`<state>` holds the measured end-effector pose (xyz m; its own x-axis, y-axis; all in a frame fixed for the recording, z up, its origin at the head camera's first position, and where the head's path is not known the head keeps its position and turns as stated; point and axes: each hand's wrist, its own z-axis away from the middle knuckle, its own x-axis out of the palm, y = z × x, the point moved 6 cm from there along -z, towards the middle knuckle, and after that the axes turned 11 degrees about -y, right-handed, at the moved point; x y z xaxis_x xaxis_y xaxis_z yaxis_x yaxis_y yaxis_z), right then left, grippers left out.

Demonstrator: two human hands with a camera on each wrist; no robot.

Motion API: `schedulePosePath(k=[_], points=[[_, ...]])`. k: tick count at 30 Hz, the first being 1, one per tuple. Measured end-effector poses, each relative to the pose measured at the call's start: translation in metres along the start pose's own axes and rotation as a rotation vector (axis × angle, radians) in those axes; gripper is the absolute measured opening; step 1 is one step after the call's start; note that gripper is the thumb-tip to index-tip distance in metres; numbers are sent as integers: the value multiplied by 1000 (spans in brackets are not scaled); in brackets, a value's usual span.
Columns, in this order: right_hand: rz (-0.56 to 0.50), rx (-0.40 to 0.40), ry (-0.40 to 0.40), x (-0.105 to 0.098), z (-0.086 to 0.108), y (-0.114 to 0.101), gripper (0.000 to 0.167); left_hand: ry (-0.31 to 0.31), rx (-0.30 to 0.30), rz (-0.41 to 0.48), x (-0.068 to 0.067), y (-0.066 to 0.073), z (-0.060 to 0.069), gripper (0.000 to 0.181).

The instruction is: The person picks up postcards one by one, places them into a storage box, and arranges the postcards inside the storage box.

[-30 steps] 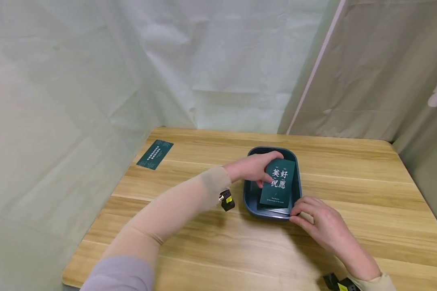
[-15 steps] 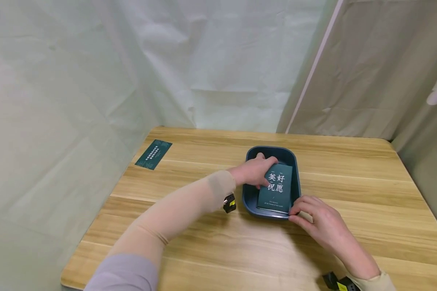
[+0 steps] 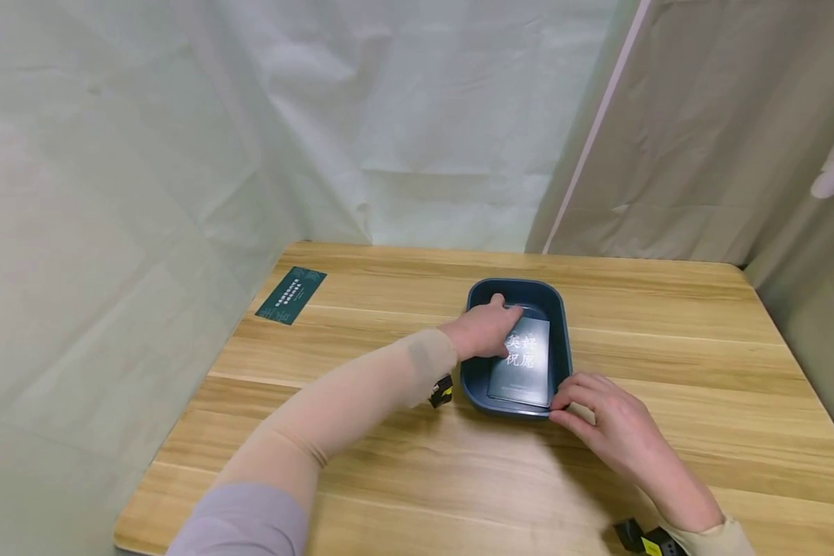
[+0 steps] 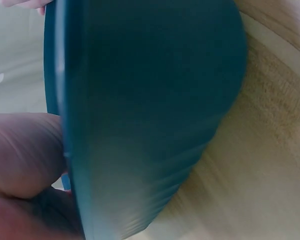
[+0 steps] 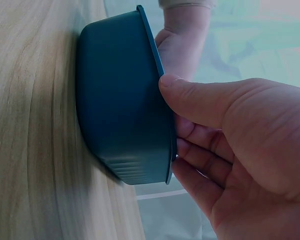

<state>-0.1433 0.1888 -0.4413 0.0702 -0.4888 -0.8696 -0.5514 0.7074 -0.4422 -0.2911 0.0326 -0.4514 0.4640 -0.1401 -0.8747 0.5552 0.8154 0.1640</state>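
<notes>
A dark blue plastic basin [image 3: 567,340] stands on the table, and a dark green card with white Chinese characters [image 3: 524,378] lies inside it, glossy with glare. My left hand [image 3: 485,330] reaches over the basin's left side. Its fingers are spread at the card's upper left, and the thumb touches the card's left part. In the left wrist view the left hand [image 4: 25,155] goes over the rim, hiding the fingertips. My right hand [image 3: 611,413] pinches the near right corner of the rim; the right wrist view shows the right hand's thumb [image 5: 200,100] on the rim's outer side.
Another dark green card [image 3: 292,296] lies at the far left of the wooden table [image 3: 667,324]. Pale curtains [image 3: 424,139] hang behind and at both sides.
My left hand has lowered the green card into the basin, moving slightly towards me, and its fingers have spread. The card has tilted to lie flatter. My right hand stays on the rim.
</notes>
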Motion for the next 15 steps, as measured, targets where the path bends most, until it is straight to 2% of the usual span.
schedulePosePath(k=[6, 15], points=[[5, 2, 2, 0, 0, -1, 32, -1, -23, -34, 1, 0, -2, 80], [1, 20, -6, 0, 0, -1, 32, -9, -34, -69, 2, 2, -5, 73]])
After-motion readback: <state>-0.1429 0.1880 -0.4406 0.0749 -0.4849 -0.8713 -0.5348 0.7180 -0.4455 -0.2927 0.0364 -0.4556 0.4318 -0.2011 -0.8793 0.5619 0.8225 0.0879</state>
